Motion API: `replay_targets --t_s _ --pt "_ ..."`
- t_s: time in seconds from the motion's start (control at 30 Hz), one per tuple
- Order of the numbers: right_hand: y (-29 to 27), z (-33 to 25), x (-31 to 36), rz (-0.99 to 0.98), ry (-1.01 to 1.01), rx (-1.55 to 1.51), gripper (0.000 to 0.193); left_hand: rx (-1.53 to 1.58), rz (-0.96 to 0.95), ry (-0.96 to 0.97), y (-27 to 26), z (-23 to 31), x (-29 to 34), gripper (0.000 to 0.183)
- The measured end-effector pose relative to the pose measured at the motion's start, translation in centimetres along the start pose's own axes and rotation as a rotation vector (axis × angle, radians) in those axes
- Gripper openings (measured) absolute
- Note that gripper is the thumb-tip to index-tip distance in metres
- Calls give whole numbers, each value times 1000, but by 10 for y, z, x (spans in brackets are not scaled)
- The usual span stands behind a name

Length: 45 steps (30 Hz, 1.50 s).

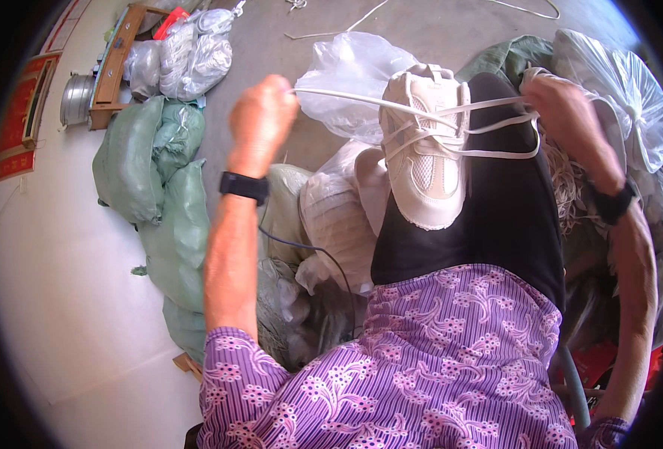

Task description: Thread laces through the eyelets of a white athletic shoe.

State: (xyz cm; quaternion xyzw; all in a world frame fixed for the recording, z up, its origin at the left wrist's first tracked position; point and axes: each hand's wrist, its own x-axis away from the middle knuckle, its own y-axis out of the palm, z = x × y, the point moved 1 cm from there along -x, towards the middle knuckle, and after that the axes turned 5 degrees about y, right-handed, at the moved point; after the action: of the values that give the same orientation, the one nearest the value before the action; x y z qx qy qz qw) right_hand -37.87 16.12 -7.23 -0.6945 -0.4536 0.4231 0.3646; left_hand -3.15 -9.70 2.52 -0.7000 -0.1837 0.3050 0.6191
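A cream-white sneaker (426, 194) rests on my black-trousered lap, its toe toward me. White shoelace (346, 96) is threaded through part of its eyelets, and loose loops spread out to the right. My left hand (263, 116) is closed on one lace, pulled taut out to the left of the shoe. On the right, my right hand (563, 108) is closed around lace strands and slightly blurred; its fingertips are partly hidden. Both hands are raised to about the height of the shoe's tongue, apart from the shoe itself.
Green woven sacks (170, 224) line the left wall. Clear plastic bags (350, 75) lie on the floor ahead. Beside my right leg hangs a bundle of loose laces (565, 183), near a stuffed white bag (616, 90). A dark cable (301, 243) runs by my left side.
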Motion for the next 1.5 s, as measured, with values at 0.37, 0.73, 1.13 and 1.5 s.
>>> replay_targets --t_s 0.37,0.73,1.13,1.5 --pt "-44 125 98 -88 552 224 17 188 90 -243 2 -68 10 15" --pt "-6 -83 -26 3 -225 -275 12 800 -46 382 24 126 27 13" --pt "7 -96 -23 -52 -163 -264 12 846 -45 343 19 144 20 10" --pt "19 -101 -26 -78 -156 -117 9 809 189 171 13 128 13 20"
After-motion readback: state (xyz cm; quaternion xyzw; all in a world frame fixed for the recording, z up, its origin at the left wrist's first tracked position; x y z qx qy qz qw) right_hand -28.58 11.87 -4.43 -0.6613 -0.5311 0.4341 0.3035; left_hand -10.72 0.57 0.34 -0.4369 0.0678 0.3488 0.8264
